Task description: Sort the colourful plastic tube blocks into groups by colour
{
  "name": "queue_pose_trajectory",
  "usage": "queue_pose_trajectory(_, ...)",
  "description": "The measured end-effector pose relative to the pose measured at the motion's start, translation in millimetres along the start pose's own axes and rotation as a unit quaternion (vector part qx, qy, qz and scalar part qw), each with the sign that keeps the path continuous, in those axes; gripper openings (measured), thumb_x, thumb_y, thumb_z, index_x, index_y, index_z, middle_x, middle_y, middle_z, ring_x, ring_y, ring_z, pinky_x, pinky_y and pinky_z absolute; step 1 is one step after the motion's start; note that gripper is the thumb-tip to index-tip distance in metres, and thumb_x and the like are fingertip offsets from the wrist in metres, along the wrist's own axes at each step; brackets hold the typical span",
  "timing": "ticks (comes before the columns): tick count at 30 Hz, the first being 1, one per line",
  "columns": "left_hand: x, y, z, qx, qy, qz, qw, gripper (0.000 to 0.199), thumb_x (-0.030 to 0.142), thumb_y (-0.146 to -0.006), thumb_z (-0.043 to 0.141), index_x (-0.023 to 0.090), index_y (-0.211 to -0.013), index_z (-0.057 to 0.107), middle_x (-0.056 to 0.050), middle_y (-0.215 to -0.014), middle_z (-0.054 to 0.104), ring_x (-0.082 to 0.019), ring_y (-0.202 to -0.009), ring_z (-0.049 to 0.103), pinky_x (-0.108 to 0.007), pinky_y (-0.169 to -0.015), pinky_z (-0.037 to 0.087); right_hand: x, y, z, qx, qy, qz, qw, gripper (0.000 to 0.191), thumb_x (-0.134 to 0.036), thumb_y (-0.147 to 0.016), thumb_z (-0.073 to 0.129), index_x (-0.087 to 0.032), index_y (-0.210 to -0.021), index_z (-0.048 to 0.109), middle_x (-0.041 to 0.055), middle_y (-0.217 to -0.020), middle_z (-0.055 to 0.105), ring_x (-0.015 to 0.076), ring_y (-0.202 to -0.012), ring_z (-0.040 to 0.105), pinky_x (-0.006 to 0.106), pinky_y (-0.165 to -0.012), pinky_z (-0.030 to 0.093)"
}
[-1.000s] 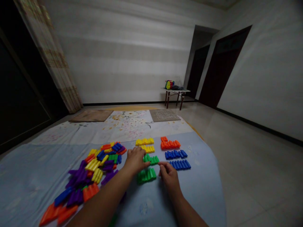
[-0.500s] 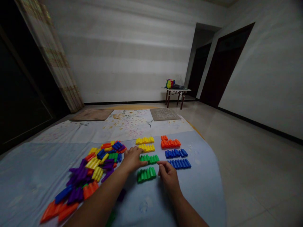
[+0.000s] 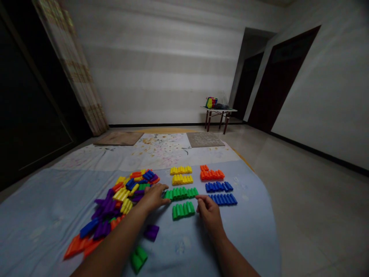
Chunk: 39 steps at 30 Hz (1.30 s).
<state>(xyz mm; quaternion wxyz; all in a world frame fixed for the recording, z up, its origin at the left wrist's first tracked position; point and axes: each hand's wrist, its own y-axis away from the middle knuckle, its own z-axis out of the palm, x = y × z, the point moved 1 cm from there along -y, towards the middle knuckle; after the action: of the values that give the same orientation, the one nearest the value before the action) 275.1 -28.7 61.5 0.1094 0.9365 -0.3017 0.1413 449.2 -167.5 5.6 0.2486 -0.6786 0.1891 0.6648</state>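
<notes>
Green ribbed plastic pieces form an upper row [image 3: 181, 193] and a shorter lower row [image 3: 183, 210] on the pale blue cloth [image 3: 236, 238]. My left hand [image 3: 155, 198] is at the left end of the upper green row, thumb and fingers apart around that end. At the row's right end, my right hand [image 3: 210, 213] has its fingers curled together, with nothing visible in them. Left of my left hand lies a mixed pile [image 3: 106, 207] of purple, yellow, orange, blue and green pieces, partly hidden by my left forearm.
Yellow rows [image 3: 182, 179], orange pieces [image 3: 212, 175] and blue rows [image 3: 223, 199] lie beyond and to the right. Nearer me are a purple piece [image 3: 151, 232] and a green piece [image 3: 138, 259]. Two mats [image 3: 205, 139] and a small table [image 3: 219, 110] stand farther off.
My left hand has drawn back left, uncovering the left part of the upper green row and the nearer yellow row. My right hand stays by the row's right end. The view has shifted slightly.
</notes>
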Motion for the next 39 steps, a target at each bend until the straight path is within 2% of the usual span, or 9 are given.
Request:
queue_pose_trajectory(3, -2, -3, 3.7, 0.017, 0.007, 0.003, 1.0, 0.051, 0.043, -0.066, 0.058, 0.022, -0.112, 0.057, -0.009, -0.117, 0.059, -0.027, -0.115, 0.048, -0.043, -0.097, 0.031, 2, -1, -1, -0.003, 0.005, -0.002, 1.0, 0.035, -0.046, -0.074, 0.053, -0.015, -0.086, 0.064, -0.0026, -0.055, 0.053, 0.0118, -0.047, 0.045, 0.023, -0.044, 0.033)
queue_pose_trajectory(5, -3, -1, 2.6, 0.034, 0.014, 0.001, 0.999, 0.054, 0.045, -0.067, 0.058, 0.022, -0.115, 0.055, -0.01, -0.122, 0.056, -0.028, -0.118, 0.045, -0.044, -0.099, 0.029, 1, -1, -2, -0.002, 0.01, -0.008, 1.0, 0.035, -0.046, -0.075, 0.053, -0.015, -0.086, 0.064, -0.0026, -0.055, 0.053, 0.0123, -0.049, 0.046, 0.023, -0.045, 0.035)
queue_pose_trajectory(8, -4, 14, -4.5, 0.072, 0.034, 0.004, 0.997, 0.054, 0.047, -0.074, 0.05, 0.021, -0.12, 0.05, -0.009, -0.128, 0.05, -0.024, -0.122, 0.041, -0.04, -0.101, 0.029, -1, 1, -3, -0.001, 0.021, -0.01, 1.0, 0.034, -0.044, -0.075, 0.054, -0.014, -0.087, 0.064, -0.0023, -0.055, 0.053, 0.0127, -0.05, 0.047, 0.023, -0.048, 0.036)
queue_pose_trajectory(10, -5, 31, -9.6, 0.085, 0.066, 0.013, 0.994, 0.049, 0.048, -0.078, 0.044, 0.019, -0.116, 0.052, -0.009, -0.121, 0.055, -0.021, -0.111, 0.05, -0.034, -0.095, 0.036, -2, 2, -3, -0.007, 0.022, -0.007, 1.0, 0.035, -0.044, -0.075, 0.054, -0.014, -0.088, 0.064, -0.0023, -0.056, 0.054, 0.0124, -0.05, 0.047, 0.023, -0.048, 0.036)
queue_pose_trajectory(14, -10, 72, -10.9, 0.061, 0.071, -0.009, 0.996, 0.04, 0.049, -0.079, 0.04, 0.019, -0.098, 0.059, -0.006, -0.095, 0.064, -0.017, -0.085, 0.059, -0.028, -0.075, 0.043, -5, 5, -1, -0.019, 0.021, -0.015, 0.999, 0.035, -0.045, -0.074, 0.054, -0.014, -0.087, 0.064, -0.0028, -0.054, 0.053, 0.0123, -0.05, 0.047, 0.023, -0.048, 0.036)
queue_pose_trajectory(19, -10, 103, 2.4, 0.017, 0.0, -0.077, 0.997, 0.042, 0.056, -0.074, 0.044, 0.022, -0.094, 0.059, -0.006, -0.099, 0.063, -0.022, -0.091, 0.059, -0.031, -0.073, 0.041, -4, 6, 1, -0.011, 0.034, -0.039, 0.999, 0.035, -0.045, -0.074, 0.053, -0.013, -0.085, 0.065, -0.0023, -0.053, 0.052, 0.0129, -0.05, 0.047, 0.024, -0.049, 0.037)
queue_pose_trajectory(26, 2, 106, 12.8, -0.006, -0.015, -0.072, 0.997, 0.035, 0.047, -0.07, 0.049, 0.022, -0.094, 0.057, -0.006, -0.098, 0.063, -0.024, -0.091, 0.059, -0.034, -0.074, 0.042, 8, 3, 1, -0.008, 0.056, -0.057, 0.997, 0.033, -0.042, -0.075, 0.052, -0.014, -0.084, 0.065, -0.001, -0.058, 0.056, 0.013, -0.054, 0.049, 0.023, -0.051, 0.037)
queue_pose_trajectory(32, 4, 100, 16.7, -0.001, 0.065, -0.024, 0.998, 0.053, 0.037, -0.07, 0.051, 0.022, -0.121, 0.047, -0.008, -0.126, 0.052, -0.022, -0.115, 0.049, -0.032, -0.096, 0.036, 6, 3, 2, 0.005, 0.035, -0.051, 0.998, 0.033, -0.042, -0.074, 0.052, -0.013, -0.084, 0.065, -0.0025, -0.054, 0.054, 0.0119, -0.05, 0.047, 0.023, -0.048, 0.037)
queue_pose_trajectory(39, -5, 91, 28.0, -0.006, 0.066, -0.032, 0.997, 0.062, 0.038, -0.064, 0.058, 0.019, -0.122, 0.047, -0.011, -0.132, 0.047, -0.024, -0.122, 0.042, -0.034, -0.102, 0.032, 8, 3, -1, 0.012, 0.032, -0.043, 0.998, 0.035, -0.043, -0.073, 0.052, -0.013, -0.085, 0.065, -0.0034, -0.053, 0.051, 0.0107, -0.048, 0.045, 0.022, -0.045, 0.034)
